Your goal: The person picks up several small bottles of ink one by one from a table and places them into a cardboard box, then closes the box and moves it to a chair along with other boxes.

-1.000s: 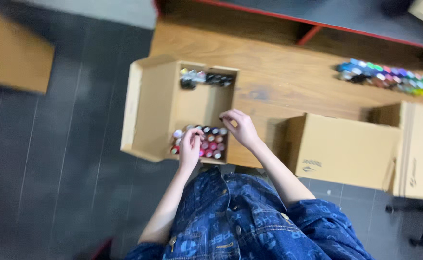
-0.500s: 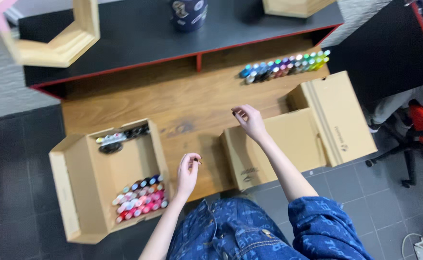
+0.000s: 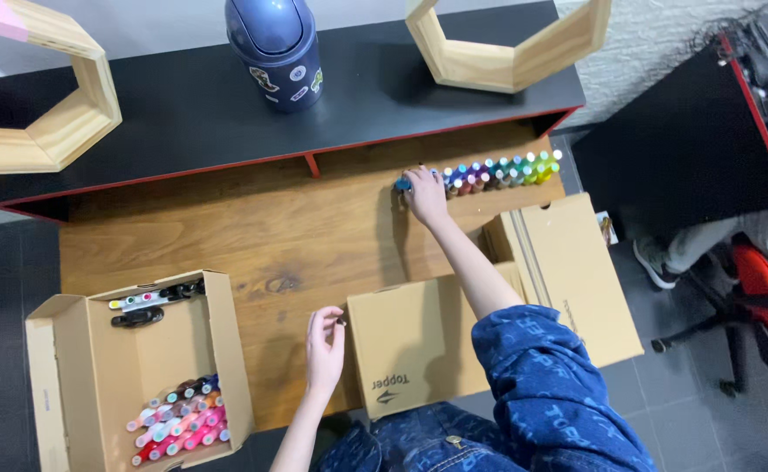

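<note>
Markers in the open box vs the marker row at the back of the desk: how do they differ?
The markers in the open box lie in a loose pile, mostly pinks and reds; the marker row stands in a neat line, blue through green and yellow. The pile sits inside the open box, the row on the bare wooden desk. The right hand touches the row's end; the left hand touches neither. Both are capped, multicoloured sets.

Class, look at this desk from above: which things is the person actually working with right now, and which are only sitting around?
In use:
right hand on the row of coloured markers
open box with markers inside
left hand hovering over the wooden desk, empty

Lying about:
closed cardboard box
blue lidded bin
wooden hexagon frames
</note>
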